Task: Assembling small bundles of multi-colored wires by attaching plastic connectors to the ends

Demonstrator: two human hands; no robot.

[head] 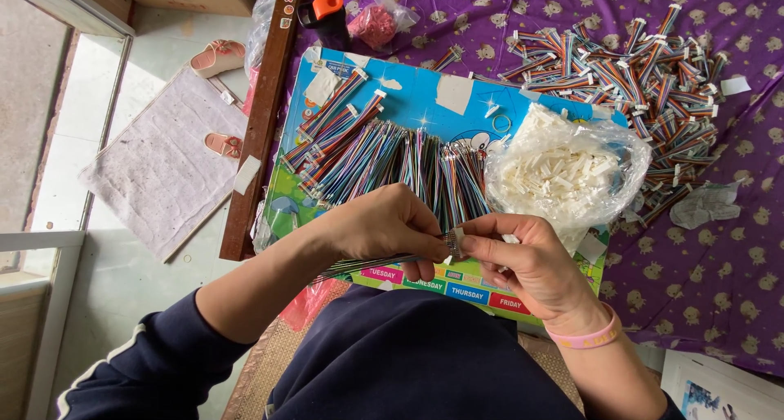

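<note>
At the frame's centre, over the blue picture board [408,93], the fitting step looks in hand. The left hand [384,224], knuckles up, is clenched round a flat ribbon of multicoloured wires [367,264] trailing toward eight o'clock. The right hand [523,261], at three o'clock from it, pinches a small white plastic connector [459,235] against the wire tips. Next, I judge, a straight, aligned push.

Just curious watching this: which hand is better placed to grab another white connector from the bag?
Probably the right hand: it sits just below the bag of connectors, pinching one at the wire ends. The left hand is farther off, gripping the wires.
</note>
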